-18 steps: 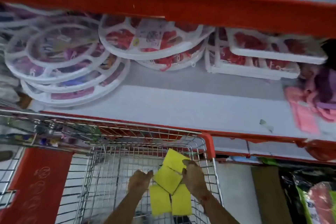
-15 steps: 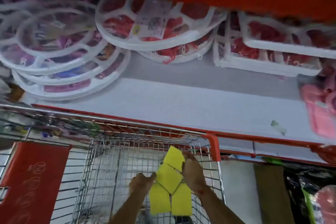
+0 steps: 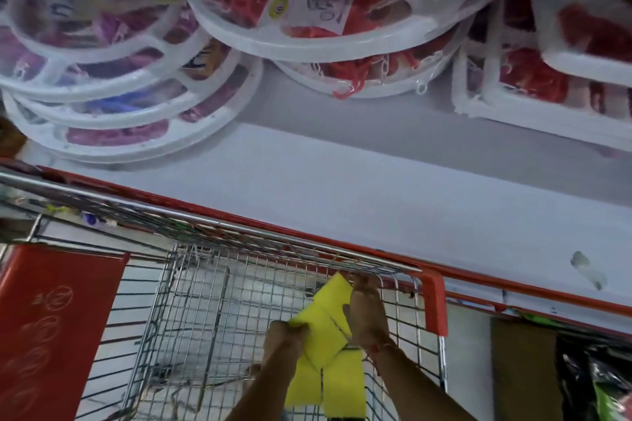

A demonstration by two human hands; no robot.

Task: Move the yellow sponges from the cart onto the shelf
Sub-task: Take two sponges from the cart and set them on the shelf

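Several yellow sponges point(image 3: 325, 342), joined in a hanging string, are held up inside the wire cart point(image 3: 191, 318). My left hand point(image 3: 285, 340) pinches the left corner of the middle sponge. My right hand point(image 3: 366, 314) grips the right side of the upper sponges, just below the cart's top rail. Two lower sponges dangle beneath both hands. The white shelf point(image 3: 376, 188) with its red front edge lies right beyond the cart, with bare surface in the middle.
Stacks of round white plastic hangers point(image 3: 113, 79) fill the shelf's back left, more round ones point(image 3: 335, 31) the centre, square white ones point(image 3: 547, 89) the right. A red cart corner bumper point(image 3: 434, 304) sits beside my right hand. A red panel point(image 3: 54, 325) is at the left.
The view has tilted and come closer to the shelf. Both hands have lifted the sponge string slightly toward the cart's top rail, keeping the same grip.
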